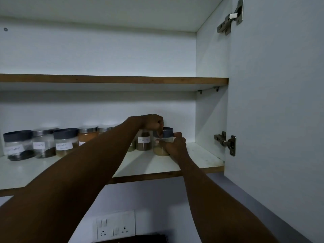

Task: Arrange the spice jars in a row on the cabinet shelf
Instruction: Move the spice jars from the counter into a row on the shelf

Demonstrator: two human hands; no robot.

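Several labelled spice jars stand in a row along the lower cabinet shelf [201, 155]. At the right end is a jar with a dark blue lid and pale powder [160, 149]. My right hand [175, 143] wraps around its right side. My left hand [154, 122] reaches over from above, fingertips pinching at its lid edge. Just left of it stands a brown-spice jar [144, 142] with a white label. Further left are an orange-powder jar [86, 135], a blue-lidded jar [64, 142], a steel-lidded jar [43, 144] and another blue-lidded jar [17, 146]. My left forearm hides part of the row.
The upper shelf [114, 79] holds nothing visible. The open cabinet door [277, 102] hangs at the right with two metal hinges [226, 142]. A wall socket plate [115, 227] sits below the cabinet. Bare shelf lies right of the last jar.
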